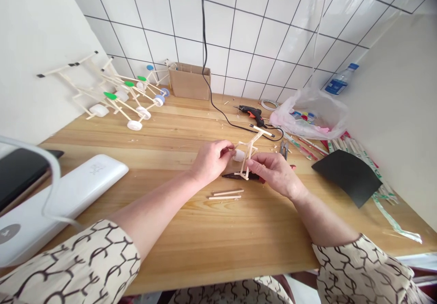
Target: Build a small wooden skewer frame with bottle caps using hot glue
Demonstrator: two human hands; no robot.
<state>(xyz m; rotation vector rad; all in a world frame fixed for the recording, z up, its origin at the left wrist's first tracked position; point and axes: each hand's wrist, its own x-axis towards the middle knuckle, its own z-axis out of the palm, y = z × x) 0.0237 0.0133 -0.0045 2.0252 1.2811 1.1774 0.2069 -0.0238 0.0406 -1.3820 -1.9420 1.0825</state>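
A small bike model (250,151) of pale wooden sticks is held upright over the table, its crossbar handlebar tipped with black. My right hand (276,169) pinches its frame between thumb and fingers. On its other side, my left hand (213,158) is closed at a stick end beside the white cap wheel (238,155); the fingertips partly hide what they grip. Dark-jawed pliers (232,175) lie under the model, with their handles mostly behind my right hand. Two loose sticks (227,195) rest on the wood closer to me.
Several finished stick bikes (134,99) stand back left near a cardboard box (191,83). A black glue gun (252,114) with its cord lies behind my hands. To the right are snips (284,148), a plastic bag (317,113) and a black sheet (348,176). A white device (88,181) sits left.
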